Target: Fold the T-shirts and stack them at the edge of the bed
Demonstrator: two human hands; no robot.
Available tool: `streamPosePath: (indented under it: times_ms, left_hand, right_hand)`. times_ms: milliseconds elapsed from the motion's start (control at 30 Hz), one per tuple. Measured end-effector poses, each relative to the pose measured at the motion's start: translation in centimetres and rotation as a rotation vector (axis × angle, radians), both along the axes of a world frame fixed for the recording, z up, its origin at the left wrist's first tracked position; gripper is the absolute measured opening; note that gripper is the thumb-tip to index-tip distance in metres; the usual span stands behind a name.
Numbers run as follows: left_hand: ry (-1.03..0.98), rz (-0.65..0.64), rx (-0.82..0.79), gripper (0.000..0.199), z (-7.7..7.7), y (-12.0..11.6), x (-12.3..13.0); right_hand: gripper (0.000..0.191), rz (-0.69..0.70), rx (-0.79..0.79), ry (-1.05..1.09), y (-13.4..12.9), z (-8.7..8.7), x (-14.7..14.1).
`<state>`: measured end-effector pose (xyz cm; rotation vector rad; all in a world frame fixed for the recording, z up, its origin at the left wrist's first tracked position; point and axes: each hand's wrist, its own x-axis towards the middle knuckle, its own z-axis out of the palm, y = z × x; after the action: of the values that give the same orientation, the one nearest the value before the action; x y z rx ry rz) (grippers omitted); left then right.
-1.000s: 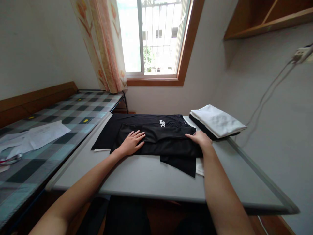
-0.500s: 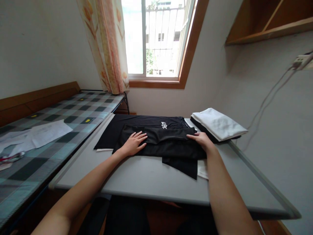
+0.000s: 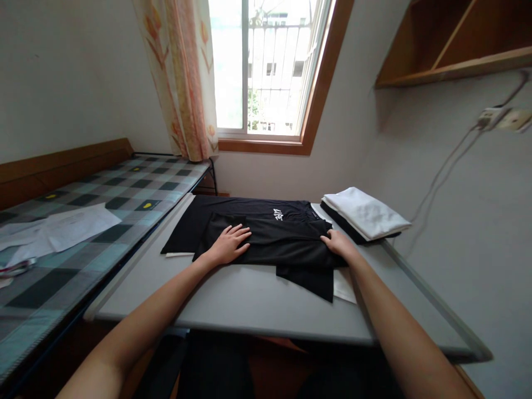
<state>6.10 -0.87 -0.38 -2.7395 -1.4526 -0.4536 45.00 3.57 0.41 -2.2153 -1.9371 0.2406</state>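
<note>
A black T-shirt (image 3: 286,249) with white lettering lies on the table, its near side folded over toward the middle. One black sleeve (image 3: 310,281) sticks out toward me. My left hand (image 3: 228,244) rests flat on the folded part, fingers spread. At the collar end, my right hand (image 3: 339,245) pinches the shirt's edge between thumb and bent fingers; the fingertips are partly hidden. White cloth (image 3: 344,286) shows from under the shirt at the right, with a thin strip at the left.
Folded white and black clothes (image 3: 366,213) are stacked at the table's back right corner. The grey table (image 3: 249,302) stands beside a bed with a checked cover (image 3: 100,191), where papers (image 3: 66,230) lie. A wooden shelf (image 3: 453,69) and a socket with cables (image 3: 490,117) are on the right wall.
My right hand has shifted slightly at the collar end, its fingers now more bent around the shirt's edge. The folded part lies smoother there. My left hand stays in place.
</note>
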Motion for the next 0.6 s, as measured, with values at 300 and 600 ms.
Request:
streamPosePath:
  times_ms: [300, 600]
  left_hand:
    - [0.023, -0.008, 0.043, 0.048, 0.5, -0.1, 1.6]
    - [-0.081, -0.226, -0.07, 0.066, 1.8, 1.1, 10.9]
  right_hand:
    - [0.019, -0.042, 0.064, 0.26, -0.6, 0.4, 0.6]
    - [0.023, -0.079, 0.076, 0.451, -1.0, 0.4, 0.8]
